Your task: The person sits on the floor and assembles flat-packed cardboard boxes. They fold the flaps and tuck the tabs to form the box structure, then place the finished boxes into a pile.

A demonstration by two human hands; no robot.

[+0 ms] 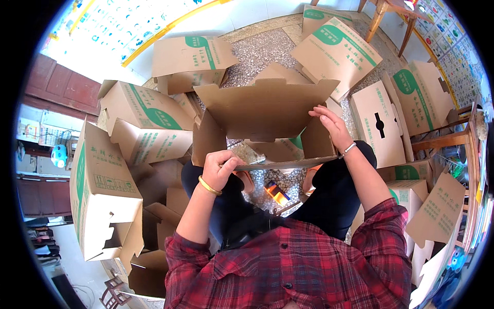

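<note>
A brown cardboard box (267, 110) stands open in front of me, over my knees, its plain inner walls showing. Part of its bottom is open, and the floor shows through. My left hand (218, 169) is closed round its near left corner, fingers wrapped over the edge. Against the right wall lies my right hand (334, 126), its fingers stretched out along the top edge. Just right of my left hand, a small pale, shiny streak (256, 161) shows at the near edge; I cannot tell what it is.
Cardboard boxes with green print surround me: a tall one (105, 188) at left, others (193, 56) at far left, one (339, 51) at far right, and one with a black-edged slot (378, 123) at right. A wooden table (383, 15) stands behind. An orange-and-dark object (277, 193) lies between my feet.
</note>
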